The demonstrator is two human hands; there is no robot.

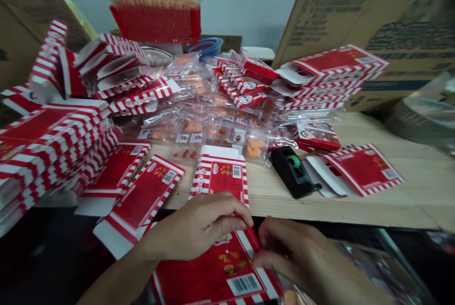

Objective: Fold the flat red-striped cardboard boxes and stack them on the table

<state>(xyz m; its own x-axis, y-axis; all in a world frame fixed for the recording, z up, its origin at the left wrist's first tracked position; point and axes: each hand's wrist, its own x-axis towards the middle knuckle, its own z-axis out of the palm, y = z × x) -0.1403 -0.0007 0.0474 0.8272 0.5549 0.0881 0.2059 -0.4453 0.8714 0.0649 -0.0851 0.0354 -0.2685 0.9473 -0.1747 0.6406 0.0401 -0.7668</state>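
A red cardboard box with striped edges and a barcode (209, 279) lies tilted at the near edge of the table. My left hand (209, 224) is over its far edge, thumb and fingers closed on it. My right hand (287, 248) has its fingers curled at the box's right side, pinching the edge there. Just beyond my left hand lies another striped box (225, 177) with its white flap raised. A black tape dispenser (293, 172) with a green core stands to the right. Clear bags with orange pieces (254, 146) lie behind.
Stacked striped boxes (53, 139) rise at the left, with more boxes (337, 73) piled at the back right. One open-ended box (366, 170) lies right of the dispenser. Large cartons (384, 25) and a blue basin (206, 47) stand behind.
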